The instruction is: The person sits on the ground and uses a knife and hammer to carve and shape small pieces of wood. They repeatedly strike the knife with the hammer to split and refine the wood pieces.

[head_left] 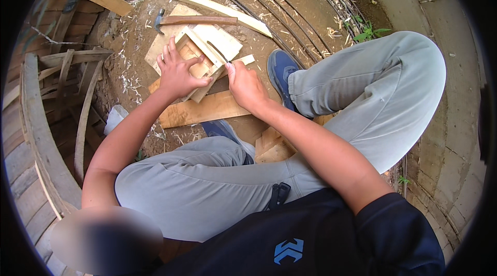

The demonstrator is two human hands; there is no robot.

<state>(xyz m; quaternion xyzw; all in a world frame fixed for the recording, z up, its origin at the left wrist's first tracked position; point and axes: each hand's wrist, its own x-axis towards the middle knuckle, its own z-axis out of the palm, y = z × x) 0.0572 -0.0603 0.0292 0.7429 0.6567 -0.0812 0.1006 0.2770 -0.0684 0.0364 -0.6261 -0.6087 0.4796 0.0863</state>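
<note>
A small open wooden box (197, 46) of pale planks sits tilted in front of me on flat boards. My left hand (177, 72) holds it at its left and near sides, with fingers spread along the wall and the thumb by the near corner. My right hand (245, 86) is closed round a slim tool with a thin, curved dark blade (217, 51), its thumb pressed along the top. The blade lies along the box's right wall. The handle is hidden in my fist, so the exact kind of tool cannot be told.
A hammer (199, 19) with a wooden handle lies just beyond the box. A long plank (189, 110) and a wooden block (274, 146) are near my shoes. Dark cables (269, 9) cross the dirt beyond. Curved slats (44, 136) stand at left; a concrete edge (440, 32) runs right.
</note>
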